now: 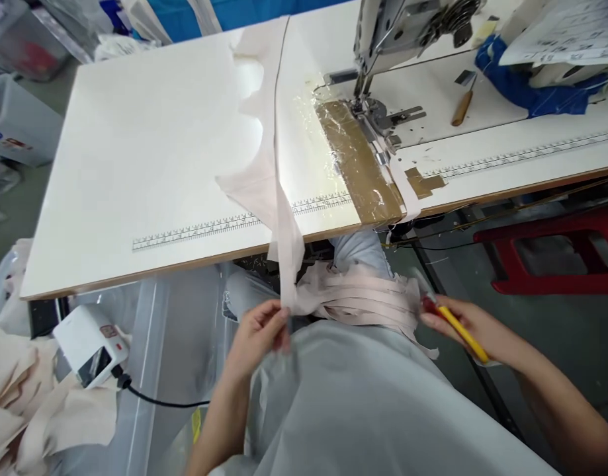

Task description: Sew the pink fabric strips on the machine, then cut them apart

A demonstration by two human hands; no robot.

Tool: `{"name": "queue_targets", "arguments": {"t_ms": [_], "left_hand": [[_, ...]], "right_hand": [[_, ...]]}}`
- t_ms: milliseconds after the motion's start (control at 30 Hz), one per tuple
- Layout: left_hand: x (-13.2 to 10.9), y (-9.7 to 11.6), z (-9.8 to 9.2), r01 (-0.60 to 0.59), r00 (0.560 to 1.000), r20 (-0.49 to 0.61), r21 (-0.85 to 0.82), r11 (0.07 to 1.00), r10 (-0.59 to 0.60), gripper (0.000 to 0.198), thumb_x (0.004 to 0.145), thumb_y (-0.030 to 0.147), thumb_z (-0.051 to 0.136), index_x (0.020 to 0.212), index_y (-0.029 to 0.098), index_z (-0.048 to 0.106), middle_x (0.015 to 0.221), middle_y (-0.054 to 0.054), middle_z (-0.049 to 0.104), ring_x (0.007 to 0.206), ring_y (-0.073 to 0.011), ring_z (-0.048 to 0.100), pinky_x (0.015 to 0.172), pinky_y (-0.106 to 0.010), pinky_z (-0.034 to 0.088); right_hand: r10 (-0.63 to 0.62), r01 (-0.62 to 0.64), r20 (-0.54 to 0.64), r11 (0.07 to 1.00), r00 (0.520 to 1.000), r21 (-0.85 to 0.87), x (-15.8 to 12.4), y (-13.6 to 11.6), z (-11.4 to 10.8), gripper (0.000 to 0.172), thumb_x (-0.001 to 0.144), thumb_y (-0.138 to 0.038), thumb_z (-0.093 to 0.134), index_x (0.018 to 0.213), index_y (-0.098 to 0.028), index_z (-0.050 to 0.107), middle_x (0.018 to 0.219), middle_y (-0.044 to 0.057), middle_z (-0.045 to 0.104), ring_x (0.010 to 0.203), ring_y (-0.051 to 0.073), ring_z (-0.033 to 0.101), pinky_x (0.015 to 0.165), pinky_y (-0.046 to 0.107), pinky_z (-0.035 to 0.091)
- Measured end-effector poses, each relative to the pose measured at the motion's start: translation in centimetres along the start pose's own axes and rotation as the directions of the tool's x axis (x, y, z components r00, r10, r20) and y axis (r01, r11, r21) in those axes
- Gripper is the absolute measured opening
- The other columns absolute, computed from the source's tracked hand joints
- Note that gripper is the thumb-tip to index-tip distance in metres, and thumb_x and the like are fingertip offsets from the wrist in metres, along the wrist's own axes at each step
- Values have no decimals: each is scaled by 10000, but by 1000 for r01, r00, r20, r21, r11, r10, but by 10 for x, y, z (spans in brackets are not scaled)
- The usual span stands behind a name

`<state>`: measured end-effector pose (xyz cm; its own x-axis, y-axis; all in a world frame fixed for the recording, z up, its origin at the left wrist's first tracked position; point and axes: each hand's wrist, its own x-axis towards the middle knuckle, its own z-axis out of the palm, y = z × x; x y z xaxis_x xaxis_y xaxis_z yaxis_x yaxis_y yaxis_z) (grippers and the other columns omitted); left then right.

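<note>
My left hand [259,330] pinches the lower end of a pale pink fabric piece [264,172] that hangs off the white sewing table [135,165] into my lap. A bundle of pink fabric strips [363,297] lies across my lap between the hands. My right hand [467,327] is closed round a yellow-handled tool [460,330] with a red tip, held next to the bundle's right end. The sewing machine [397,33] stands at the back, its presser foot [370,109] beside a brown taped strip [358,162].
A printed ruler [209,228] runs along the table front. A wooden-handled tool [462,106] and blue cloth [532,89] lie at the right. A red stool [556,254] stands under the table. A white device [88,344] and pink fabric pile [30,396] sit lower left.
</note>
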<state>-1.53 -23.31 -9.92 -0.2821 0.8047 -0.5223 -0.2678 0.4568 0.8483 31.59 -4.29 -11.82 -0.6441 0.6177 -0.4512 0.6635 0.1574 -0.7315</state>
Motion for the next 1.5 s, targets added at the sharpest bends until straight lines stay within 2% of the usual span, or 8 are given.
{"name": "queue_targets", "arguments": {"t_ms": [67, 133, 233, 367, 600, 1033, 1300, 1500], "left_hand": [[1, -8, 14, 20, 1000, 25, -126, 992, -17, 420, 782, 573, 715, 851, 169, 622, 552, -23, 686, 475, -144, 622, 456, -218, 479], [-1, -10, 23, 25, 999, 24, -197, 980, -21, 450, 779, 594, 715, 918, 180, 608, 641, -36, 727, 582, -189, 706, 524, -255, 552], [-6, -9, 30, 22, 1000, -10, -197, 980, -24, 478, 801, 608, 694, 1007, 187, 600, 615, -4, 713, 525, -197, 708, 496, -262, 556], [-7, -4, 30, -20, 998, -54, -144, 989, 12, 411, 823, 575, 693, 876, 172, 630, 491, 14, 651, 430, -151, 643, 428, -207, 478], [0, 4, 31, 13, 998, 55, -190, 982, -2, 405, 806, 549, 727, 910, 181, 593, 557, 2, 688, 506, -181, 695, 430, -212, 494], [7, -1, 31, 44, 999, -19, -263, 964, -50, 406, 786, 543, 754, 821, 158, 629, 579, -46, 728, 546, -181, 710, 500, -224, 546], [9, -4, 29, 46, 998, -40, -236, 971, -56, 397, 781, 532, 760, 833, 153, 654, 588, -50, 732, 542, -180, 704, 523, -237, 549], [9, -8, 28, 46, 998, -25, -223, 974, -53, 391, 786, 529, 753, 823, 151, 658, 577, -49, 723, 536, -182, 696, 528, -244, 544]], "right_hand": [[-130, 118, 343, 991, 930, 58, 17, -34, 12, 493, 888, -679, 513, 745, -207, 497, 694, 6, 508, 626, 151, 451, 571, 273, 402], [-219, 237, 499, 971, 839, 29, 34, -65, 21, 457, 906, -637, 498, 752, -209, 462, 713, 3, 516, 644, 150, 440, 605, 278, 390], [-254, 352, 563, 933, 787, -71, 58, -92, 25, 453, 920, -631, 438, 739, -216, 424, 698, -4, 494, 621, 143, 416, 595, 277, 358], [-255, 430, 597, 887, 761, -170, 76, -100, 26, 478, 919, -646, 421, 695, -226, 376, 629, -37, 391, 572, 126, 357, 537, 262, 284], [-231, 423, 578, 879, 783, -221, 83, -107, 24, 484, 897, -642, 446, 677, -229, 323, 608, -46, 357, 552, 122, 340, 523, 267, 256], [-241, 418, 638, 898, 731, -140, 95, -114, 25, 487, 877, -634, 482, 643, -226, 356, 575, -51, 366, 526, 115, 337, 490, 259, 251], [-242, 499, 510, 734, 826, -461, 92, -120, 27, 427, 892, -553, 547, 643, -221, 448, 600, 3, 517, 537, 152, 414, 524, 285, 218], [-253, 490, 484, 738, 838, -464, 90, -117, 33, 477, 868, -596, 596, 606, -221, 462, 559, 3, 519, 502, 150, 412, 519, 290, 215]]}}
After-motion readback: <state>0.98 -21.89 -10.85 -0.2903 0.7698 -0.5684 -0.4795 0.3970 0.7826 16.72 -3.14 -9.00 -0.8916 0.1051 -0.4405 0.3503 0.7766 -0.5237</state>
